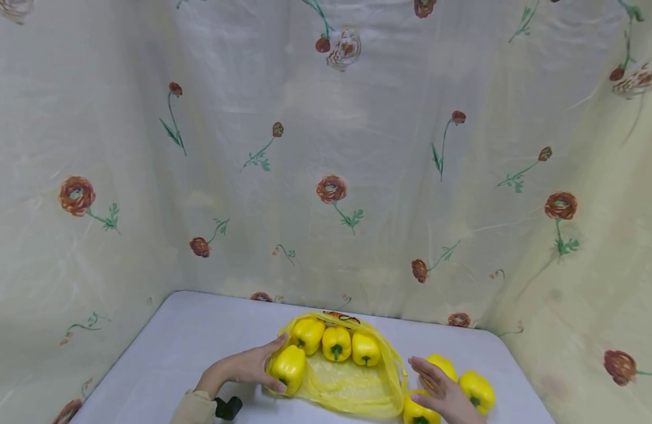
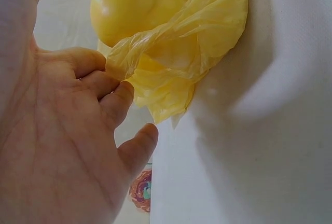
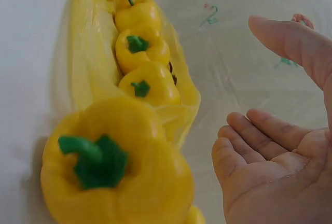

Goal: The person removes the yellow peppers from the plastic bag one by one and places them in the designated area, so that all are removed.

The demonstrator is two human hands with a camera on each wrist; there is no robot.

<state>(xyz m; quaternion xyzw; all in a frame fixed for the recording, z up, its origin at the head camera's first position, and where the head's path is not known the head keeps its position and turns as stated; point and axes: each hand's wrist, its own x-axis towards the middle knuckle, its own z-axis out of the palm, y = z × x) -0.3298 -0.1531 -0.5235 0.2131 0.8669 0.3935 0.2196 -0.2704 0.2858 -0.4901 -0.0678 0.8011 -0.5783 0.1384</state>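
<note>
Several yellow bell peppers (image 1: 336, 344) with green stems lie in a thin yellow plastic bag (image 1: 357, 406), whose mouth is spread wide. My left hand (image 1: 248, 366) is at the bag's left side, thumb and fingers spread about the leftmost pepper (image 1: 288, 370). In the left wrist view its fingertips are right at the gathered film of the bag's edge (image 2: 166, 86). My right hand (image 1: 437, 388) hovers by the peppers on the right, thumb held apart from the fingers and nothing in its grasp. A large pepper (image 3: 119, 167) is beside its palm in the right wrist view.
Outside the bag on the right are three yellow peppers: one at the back (image 1: 442, 365), one at the far right (image 1: 476, 391) and one in front (image 1: 421, 409). A white table (image 1: 214, 324) carries everything. Flower-printed curtains (image 1: 379, 165) enclose its back and sides.
</note>
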